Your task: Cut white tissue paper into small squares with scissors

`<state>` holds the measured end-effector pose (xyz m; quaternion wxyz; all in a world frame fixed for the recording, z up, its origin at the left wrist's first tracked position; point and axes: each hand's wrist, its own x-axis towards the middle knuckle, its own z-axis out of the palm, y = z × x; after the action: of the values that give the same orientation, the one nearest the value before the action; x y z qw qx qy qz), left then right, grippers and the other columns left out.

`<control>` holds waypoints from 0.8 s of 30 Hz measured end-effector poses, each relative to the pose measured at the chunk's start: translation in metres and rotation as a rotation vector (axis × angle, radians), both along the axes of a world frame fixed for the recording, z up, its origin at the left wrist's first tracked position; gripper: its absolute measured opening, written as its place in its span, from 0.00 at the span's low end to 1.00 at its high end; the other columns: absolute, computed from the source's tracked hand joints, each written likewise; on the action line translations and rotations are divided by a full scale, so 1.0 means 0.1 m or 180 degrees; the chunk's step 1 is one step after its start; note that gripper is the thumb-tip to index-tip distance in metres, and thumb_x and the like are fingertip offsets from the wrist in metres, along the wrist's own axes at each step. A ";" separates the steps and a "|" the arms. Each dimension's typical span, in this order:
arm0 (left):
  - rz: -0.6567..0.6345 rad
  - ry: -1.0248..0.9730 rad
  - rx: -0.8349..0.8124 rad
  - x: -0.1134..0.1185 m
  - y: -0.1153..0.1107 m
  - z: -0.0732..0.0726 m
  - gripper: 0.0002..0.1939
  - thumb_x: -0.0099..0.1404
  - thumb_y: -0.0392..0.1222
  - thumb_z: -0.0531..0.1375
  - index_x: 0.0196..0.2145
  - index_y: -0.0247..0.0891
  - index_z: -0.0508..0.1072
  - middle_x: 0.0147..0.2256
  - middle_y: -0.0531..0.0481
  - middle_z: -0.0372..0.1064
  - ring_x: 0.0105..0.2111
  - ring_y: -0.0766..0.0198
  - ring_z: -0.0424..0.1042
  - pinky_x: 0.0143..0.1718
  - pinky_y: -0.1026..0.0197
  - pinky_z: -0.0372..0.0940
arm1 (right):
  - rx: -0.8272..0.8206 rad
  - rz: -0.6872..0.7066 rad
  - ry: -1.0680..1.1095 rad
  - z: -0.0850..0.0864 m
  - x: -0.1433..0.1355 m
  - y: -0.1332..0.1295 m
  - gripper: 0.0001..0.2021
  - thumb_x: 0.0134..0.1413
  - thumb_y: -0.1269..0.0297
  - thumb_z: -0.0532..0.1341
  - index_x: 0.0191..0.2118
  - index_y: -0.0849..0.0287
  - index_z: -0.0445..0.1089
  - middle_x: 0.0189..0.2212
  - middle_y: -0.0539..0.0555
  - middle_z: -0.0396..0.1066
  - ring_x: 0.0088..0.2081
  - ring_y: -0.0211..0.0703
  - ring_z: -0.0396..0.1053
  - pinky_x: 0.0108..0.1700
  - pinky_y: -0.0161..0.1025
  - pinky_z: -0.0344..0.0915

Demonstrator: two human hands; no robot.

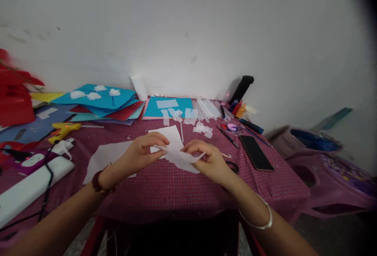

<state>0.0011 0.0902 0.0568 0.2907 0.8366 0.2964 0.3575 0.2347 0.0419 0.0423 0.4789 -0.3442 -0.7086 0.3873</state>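
A piece of white paper [180, 158] is held between both hands above the red checked cloth. My left hand [147, 152] pinches its left end between thumb and fingers. Its right end, curled up a little, is gripped by my right hand [209, 161]. Another white sheet [172, 133] lies behind the held piece and is partly covered by it. To the left, a larger white sheet [103, 158] rests on the cloth, partly behind my left wrist. Small white paper pieces [203, 129] lie beyond my right hand.
Blue sheets [118, 98] with white tufts and a yellow glue gun [63, 130] are at the left, near a white power strip [38, 185]. White sticks [206, 108] lie at the back. A black phone [255, 152], pens and paint bottles [240, 108] are at the right.
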 end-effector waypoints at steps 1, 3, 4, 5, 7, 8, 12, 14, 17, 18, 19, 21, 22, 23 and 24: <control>-0.0012 0.0038 0.0264 -0.04 -0.06 -0.02 0.05 0.61 0.35 0.57 0.29 0.37 0.73 0.38 0.45 0.73 0.40 0.62 0.72 0.43 0.57 0.66 | 0.0185 0.0066 -0.0272 -0.02 0.03 -0.04 0.04 0.54 0.68 0.60 0.33 0.54 0.71 0.36 0.53 0.74 0.40 0.44 0.70 0.43 0.43 0.66; -0.0040 0.0241 0.0690 -0.14 -0.21 -0.12 0.07 0.62 0.33 0.55 0.30 0.38 0.74 0.40 0.45 0.73 0.43 0.61 0.71 0.45 0.56 0.66 | 0.0382 0.0133 -0.0733 -0.13 0.09 -0.14 0.07 0.56 0.71 0.57 0.36 0.53 0.71 0.38 0.54 0.74 0.41 0.44 0.71 0.44 0.45 0.66; -0.0061 0.0393 0.0820 -0.18 -0.30 -0.20 0.08 0.63 0.32 0.55 0.32 0.39 0.74 0.41 0.45 0.73 0.44 0.60 0.70 0.47 0.55 0.65 | 0.0432 0.0136 -0.0923 -0.21 0.11 -0.20 0.08 0.56 0.72 0.57 0.38 0.53 0.71 0.38 0.54 0.73 0.42 0.44 0.70 0.45 0.45 0.67; -0.0097 0.0530 0.0911 -0.22 -0.38 -0.31 0.08 0.62 0.31 0.55 0.33 0.39 0.73 0.42 0.45 0.73 0.45 0.60 0.69 0.49 0.53 0.64 | 0.0463 0.0136 -0.1085 -0.30 0.12 -0.26 0.10 0.56 0.74 0.56 0.39 0.53 0.71 0.39 0.54 0.73 0.42 0.44 0.70 0.45 0.45 0.67; -0.0117 0.0758 0.0953 -0.27 -0.55 -0.56 0.10 0.61 0.30 0.55 0.35 0.40 0.73 0.43 0.46 0.72 0.47 0.59 0.69 0.53 0.51 0.62 | 0.0428 0.0150 -0.1365 -0.50 0.14 -0.37 0.13 0.54 0.76 0.56 0.41 0.53 0.70 0.42 0.55 0.72 0.46 0.44 0.69 0.49 0.46 0.66; -0.0083 0.0844 0.0914 -0.29 -0.63 -0.69 0.11 0.60 0.28 0.55 0.35 0.40 0.73 0.44 0.46 0.72 0.47 0.59 0.68 0.54 0.50 0.61 | 0.0379 0.0158 -0.1479 -0.59 0.14 -0.43 0.15 0.53 0.78 0.56 0.43 0.53 0.69 0.44 0.55 0.72 0.48 0.45 0.68 0.51 0.47 0.64; 0.0209 0.1036 0.0644 -0.30 -0.89 -1.04 0.14 0.57 0.24 0.54 0.36 0.40 0.72 0.45 0.46 0.71 0.48 0.58 0.67 0.55 0.48 0.59 | 0.0079 0.0124 -0.1706 -0.83 0.16 -0.63 0.24 0.49 0.81 0.55 0.50 0.53 0.66 0.51 0.56 0.67 0.54 0.47 0.63 0.58 0.52 0.59; 0.0288 0.1113 0.0544 -0.30 -0.97 -1.09 0.15 0.56 0.26 0.55 0.38 0.40 0.72 0.46 0.46 0.71 0.50 0.56 0.66 0.57 0.46 0.58 | -0.0024 0.0027 -0.1680 -0.88 0.17 -0.69 0.24 0.49 0.80 0.56 0.51 0.52 0.66 0.52 0.56 0.66 0.55 0.47 0.63 0.58 0.53 0.58; 0.0365 0.1212 0.0504 -0.32 -1.04 -1.09 0.20 0.55 0.29 0.57 0.45 0.41 0.71 0.50 0.45 0.69 0.54 0.53 0.64 0.59 0.44 0.55 | -0.0018 -0.0118 -0.1622 -0.91 0.18 -0.72 0.19 0.52 0.77 0.58 0.48 0.51 0.68 0.51 0.56 0.67 0.54 0.48 0.63 0.58 0.54 0.58; 0.0392 0.1225 0.0526 -0.34 -1.05 -1.08 0.22 0.55 0.29 0.58 0.48 0.41 0.69 0.51 0.44 0.68 0.55 0.53 0.63 0.59 0.43 0.54 | 0.0022 -0.0142 -0.1647 -0.91 0.19 -0.73 0.17 0.52 0.75 0.58 0.47 0.51 0.69 0.50 0.55 0.67 0.54 0.49 0.63 0.58 0.55 0.58; 0.0408 0.1232 0.0553 -0.35 -1.06 -1.08 0.23 0.55 0.29 0.58 0.50 0.41 0.68 0.52 0.44 0.67 0.55 0.52 0.62 0.60 0.43 0.54 | 0.0084 -0.0156 -0.1695 -0.91 0.19 -0.73 0.16 0.53 0.74 0.59 0.46 0.50 0.69 0.50 0.55 0.67 0.54 0.49 0.63 0.58 0.55 0.57; 0.0413 0.1231 0.0593 -0.39 -1.07 -1.10 0.24 0.56 0.28 0.57 0.51 0.40 0.66 0.54 0.43 0.65 0.56 0.53 0.61 0.60 0.43 0.53 | 0.0204 -0.0154 -0.1842 -0.91 0.19 -0.74 0.16 0.53 0.74 0.59 0.45 0.49 0.69 0.52 0.55 0.67 0.55 0.50 0.63 0.59 0.57 0.54; 0.0407 0.1228 0.0599 -0.40 -1.07 -1.11 0.24 0.57 0.27 0.57 0.51 0.40 0.66 0.55 0.43 0.64 0.56 0.53 0.61 0.60 0.42 0.53 | 0.0258 -0.0130 -0.1921 -0.91 0.19 -0.75 0.16 0.53 0.74 0.59 0.46 0.49 0.69 0.52 0.55 0.66 0.55 0.50 0.62 0.60 0.58 0.52; 0.0385 0.1229 0.0594 -0.42 -1.07 -1.13 0.24 0.57 0.26 0.56 0.51 0.40 0.66 0.56 0.43 0.64 0.56 0.53 0.61 0.60 0.42 0.52 | 0.0301 -0.0100 -0.1988 -0.91 0.18 -0.76 0.17 0.52 0.75 0.59 0.45 0.49 0.69 0.53 0.55 0.65 0.56 0.51 0.62 0.61 0.59 0.51; 0.0352 0.1237 0.0577 -0.44 -1.06 -1.14 0.23 0.57 0.25 0.56 0.49 0.41 0.67 0.56 0.43 0.63 0.57 0.53 0.61 0.60 0.42 0.52 | 0.0334 -0.0077 -0.2027 -0.91 0.18 -0.77 0.17 0.52 0.76 0.59 0.44 0.49 0.69 0.53 0.54 0.65 0.56 0.51 0.61 0.61 0.59 0.50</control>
<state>-0.0429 -0.0158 -0.0574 0.1317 0.8949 0.3589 0.2301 0.2528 -0.0351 -0.0491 0.2548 -0.4314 -0.8377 0.2173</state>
